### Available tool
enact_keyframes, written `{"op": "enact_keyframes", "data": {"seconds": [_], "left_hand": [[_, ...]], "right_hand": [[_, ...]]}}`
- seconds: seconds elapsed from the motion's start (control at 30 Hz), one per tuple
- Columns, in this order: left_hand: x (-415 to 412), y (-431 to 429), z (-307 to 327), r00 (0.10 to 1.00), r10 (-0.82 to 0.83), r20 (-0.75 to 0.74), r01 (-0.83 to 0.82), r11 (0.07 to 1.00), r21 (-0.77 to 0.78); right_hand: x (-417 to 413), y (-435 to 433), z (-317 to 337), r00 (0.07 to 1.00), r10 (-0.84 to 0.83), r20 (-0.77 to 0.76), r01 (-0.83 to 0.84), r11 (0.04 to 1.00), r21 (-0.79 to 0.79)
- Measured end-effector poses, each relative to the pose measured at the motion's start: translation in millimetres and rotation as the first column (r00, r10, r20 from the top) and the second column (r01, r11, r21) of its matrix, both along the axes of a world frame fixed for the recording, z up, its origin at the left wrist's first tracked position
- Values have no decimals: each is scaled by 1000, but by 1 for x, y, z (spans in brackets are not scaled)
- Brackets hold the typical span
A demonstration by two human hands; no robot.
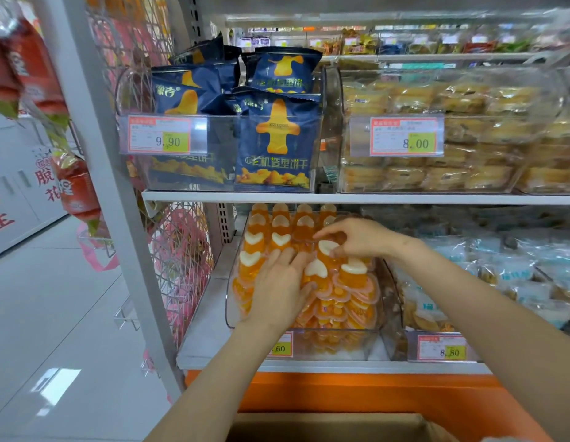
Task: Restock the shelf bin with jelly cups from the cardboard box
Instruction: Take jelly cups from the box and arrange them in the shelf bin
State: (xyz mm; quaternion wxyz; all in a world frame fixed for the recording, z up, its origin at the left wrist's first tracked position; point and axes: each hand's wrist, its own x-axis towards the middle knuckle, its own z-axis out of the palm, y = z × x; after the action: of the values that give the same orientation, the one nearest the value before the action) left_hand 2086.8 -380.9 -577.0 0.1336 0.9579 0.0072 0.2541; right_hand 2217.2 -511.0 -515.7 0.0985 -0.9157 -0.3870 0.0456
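As my left hand [277, 290] lay flat on the jelly cups [352, 275], my right hand [360, 239] pinched one. They looked orange, white-hearted.

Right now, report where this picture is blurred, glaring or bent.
Head view: sharp on the jelly cups; the red packets at top left are smeared by blur; a pale light patch glares off the floor; the wide lens slants the shelf post.
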Motion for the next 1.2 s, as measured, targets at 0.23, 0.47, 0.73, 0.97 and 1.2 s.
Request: {"op": "enact_keyframes", "data": {"seconds": [0.23,0.47,0.73,0.97,1.2], "left_hand": [[-2,0,1,1000,-2,8,2,1000,-8],[-2,0,3,1000,2,-19,-2,1000,-10],[-2,0,3,1000,9,-18,-10,1000,-21],[-2,-1,4,1000,8,-6,-8,997,-74],[-4,0,5,1000,8,-8,-9,992,-127]], "right_hand": [[6,9,-2,988,-145,51,145,989,15],[6,5,2,992,-4,-125,4,1000,-5],[5,12,-12,987,-85,134,82,996,24],[2,23,-18,985,-156,79,145,981,129],[0,35,-24,979,-184,86,169,973,156]]}}
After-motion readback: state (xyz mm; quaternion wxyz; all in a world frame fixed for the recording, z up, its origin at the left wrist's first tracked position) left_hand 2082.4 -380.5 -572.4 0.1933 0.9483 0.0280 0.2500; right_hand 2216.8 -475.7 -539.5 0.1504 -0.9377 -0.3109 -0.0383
